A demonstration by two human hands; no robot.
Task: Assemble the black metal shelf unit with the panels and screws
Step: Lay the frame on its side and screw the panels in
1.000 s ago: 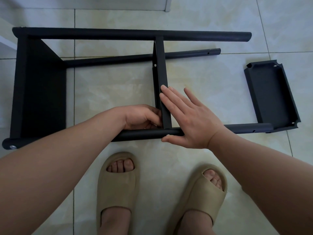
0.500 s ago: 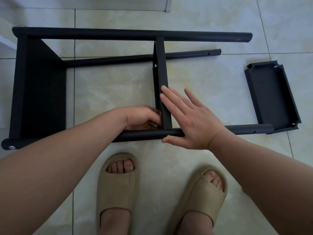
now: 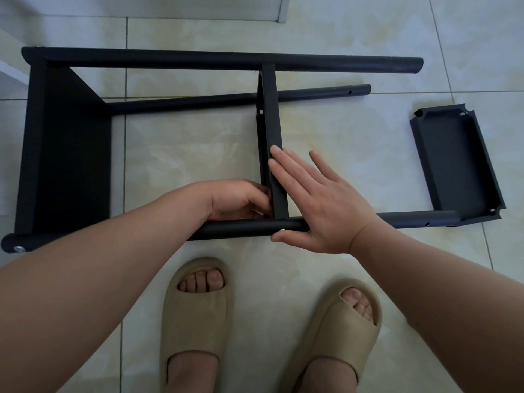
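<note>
1. Black metal shelf frame (image 3: pixel 226 59) lies sideways on the tiled floor (image 3: pixel 354 32).
2. Right hand (image 3: pixel 320 205), fingers straight, presses flat against its black middle panel (image 3: pixel 270 123).
3. Left hand (image 3: pixel 235 198) curls at that panel's near-left corner; grip hidden, can't tell.
4. Loose black tray panel (image 3: pixel 456 163) rests at right.

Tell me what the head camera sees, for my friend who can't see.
A right hand presses flat on the middle panel of a black frame lying on floor tiles, while the left hand curls in at the panel's near corner. A loose panel lies at the right; two tan slippers show below.
</note>
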